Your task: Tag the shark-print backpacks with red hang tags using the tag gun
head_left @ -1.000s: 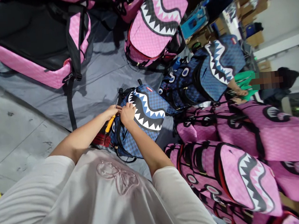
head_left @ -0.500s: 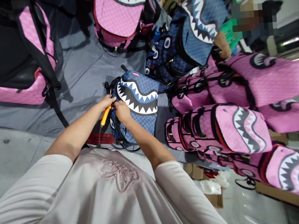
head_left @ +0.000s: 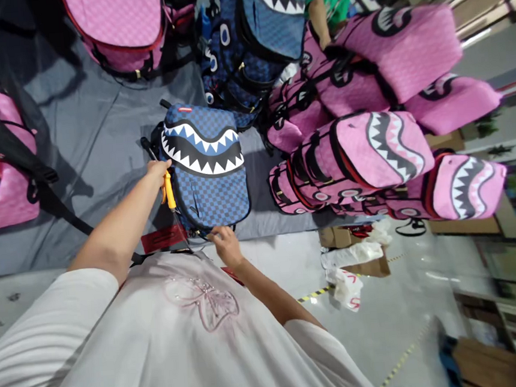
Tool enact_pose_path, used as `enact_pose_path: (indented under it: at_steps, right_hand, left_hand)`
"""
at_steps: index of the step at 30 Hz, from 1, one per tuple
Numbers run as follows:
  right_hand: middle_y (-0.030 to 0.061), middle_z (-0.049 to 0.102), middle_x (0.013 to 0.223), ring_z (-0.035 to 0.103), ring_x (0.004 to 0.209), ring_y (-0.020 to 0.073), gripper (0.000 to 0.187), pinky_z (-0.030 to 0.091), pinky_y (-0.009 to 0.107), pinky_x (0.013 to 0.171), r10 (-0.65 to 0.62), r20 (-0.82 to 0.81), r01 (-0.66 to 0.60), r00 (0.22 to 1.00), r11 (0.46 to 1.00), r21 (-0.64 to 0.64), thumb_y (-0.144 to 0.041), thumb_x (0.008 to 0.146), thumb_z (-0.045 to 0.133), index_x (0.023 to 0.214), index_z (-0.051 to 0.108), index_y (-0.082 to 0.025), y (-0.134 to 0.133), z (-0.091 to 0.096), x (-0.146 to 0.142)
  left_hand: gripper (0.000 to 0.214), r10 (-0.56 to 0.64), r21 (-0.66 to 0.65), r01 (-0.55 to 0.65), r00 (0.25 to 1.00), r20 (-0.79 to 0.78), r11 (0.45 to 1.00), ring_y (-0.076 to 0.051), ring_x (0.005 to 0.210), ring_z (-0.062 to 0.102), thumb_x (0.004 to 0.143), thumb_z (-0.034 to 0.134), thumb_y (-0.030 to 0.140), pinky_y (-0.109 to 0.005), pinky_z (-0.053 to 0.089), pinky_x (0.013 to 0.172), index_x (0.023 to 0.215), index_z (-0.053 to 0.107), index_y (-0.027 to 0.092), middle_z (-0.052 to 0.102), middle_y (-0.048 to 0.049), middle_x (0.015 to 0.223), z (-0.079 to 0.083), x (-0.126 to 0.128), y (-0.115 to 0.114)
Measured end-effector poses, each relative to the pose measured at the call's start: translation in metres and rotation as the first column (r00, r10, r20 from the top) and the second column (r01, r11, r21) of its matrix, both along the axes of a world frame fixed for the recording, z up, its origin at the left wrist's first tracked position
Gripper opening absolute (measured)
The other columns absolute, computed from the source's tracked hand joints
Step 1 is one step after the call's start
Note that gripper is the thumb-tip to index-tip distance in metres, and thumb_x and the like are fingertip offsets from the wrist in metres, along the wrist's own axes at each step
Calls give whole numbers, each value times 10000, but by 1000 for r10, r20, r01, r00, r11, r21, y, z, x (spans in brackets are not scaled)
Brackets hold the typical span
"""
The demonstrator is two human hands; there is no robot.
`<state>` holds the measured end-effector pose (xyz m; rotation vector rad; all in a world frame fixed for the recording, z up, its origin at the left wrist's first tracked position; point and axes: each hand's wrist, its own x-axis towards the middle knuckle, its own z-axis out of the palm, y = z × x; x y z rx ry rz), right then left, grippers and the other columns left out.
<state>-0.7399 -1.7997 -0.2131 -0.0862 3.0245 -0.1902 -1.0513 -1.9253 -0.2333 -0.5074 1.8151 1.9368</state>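
Observation:
A blue checkered backpack (head_left: pixel 211 179) with a shark-mouth print stands on a grey sheet (head_left: pixel 100 141) in front of me. My left hand (head_left: pixel 159 172) is closed on a tool with a yellow-orange handle (head_left: pixel 169 192) at the bag's left side. My right hand (head_left: pixel 224 244) is at the bag's bottom edge, its fingers pinched on something I cannot make out. A red tag (head_left: pixel 162 238) lies below the bag's left corner.
Pink shark-mouth backpacks (head_left: pixel 363 154) are piled to the right, with more pink and blue ones (head_left: pixel 248 38) behind. Another person in a green sleeve (head_left: pixel 325 1) works at the back. Cardboard boxes and crumpled plastic (head_left: pixel 349 264) lie on the concrete floor.
The view swung right and down. My right hand dropped from the top of the blue backpack to its bottom edge. My left hand stayed at the bag's left side with the tool.

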Motion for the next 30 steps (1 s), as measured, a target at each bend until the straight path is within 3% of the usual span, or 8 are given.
enact_pose_path:
  at_steps: [4,7,10,12,14,20,27,30]
  right_hand:
    - [69,680,1059,615,897,165,365,433,250,771,-179,84,189,980,972,-141,-86,976,410,1199,671,-212,-2,-3,7]
    - [69,692,1044,637,879,152,277,455,234,784,-314,23,296,949,866,-402,-126,955,445,1161,627,-158,-20,-7,0]
    - [35,690,895,636,785,155,146,469,238,742,-438,-3,357,899,736,-576,-221,955,493,1037,600,-163,-30,-12,-3]
    - [23,693,872,644,775,157,120,466,242,736,-469,22,397,883,721,-569,-217,960,481,1014,583,-181,-27,-12,-2]
    - [36,713,931,667,810,169,160,455,250,743,-472,55,441,880,767,-465,-183,975,451,1076,575,-190,-15,-8,0]
    - [106,727,1024,694,879,205,247,420,264,728,-403,135,415,905,906,-79,-213,1044,378,1127,609,-187,43,5,12]
    - [128,729,1051,692,882,230,322,359,293,668,-647,62,642,760,763,80,-259,1070,321,1178,608,-161,154,10,11]
    - [127,720,1109,687,913,229,318,343,294,672,-580,-19,580,814,811,84,-275,1070,334,1188,611,-175,205,19,-33]
  left_hand:
    - [307,-194,-322,134,968,-160,937,-186,849,644,856,679,228,-306,509,821,1147,613,155,684,-60,891,22,33,-7]
    - [347,-570,-612,296,758,-318,734,-235,928,677,910,596,311,-333,498,866,1239,622,205,713,-67,937,46,92,-5]
    - [428,-852,-735,496,480,-212,462,-275,979,698,942,527,357,-354,506,867,1343,582,219,738,-100,991,59,151,8]
    - [471,-915,-813,501,394,-91,296,-313,1034,697,948,502,364,-382,513,872,1388,552,205,736,-146,1063,59,174,19]
    - [510,-923,-859,468,385,-14,208,-340,1079,689,941,505,377,-404,521,877,1419,524,201,730,-174,1107,56,181,27]
    - [564,-923,-878,470,373,98,97,-358,1116,681,928,532,429,-430,532,888,1458,507,238,720,-184,1163,50,181,33]
    - [585,-895,-883,470,401,198,15,-338,1122,681,942,523,419,-410,521,903,1502,462,260,714,-177,1182,45,191,41]
    - [586,-889,-888,460,408,210,2,-333,1101,686,951,509,434,-403,520,886,1504,461,248,722,-169,1155,40,195,41]
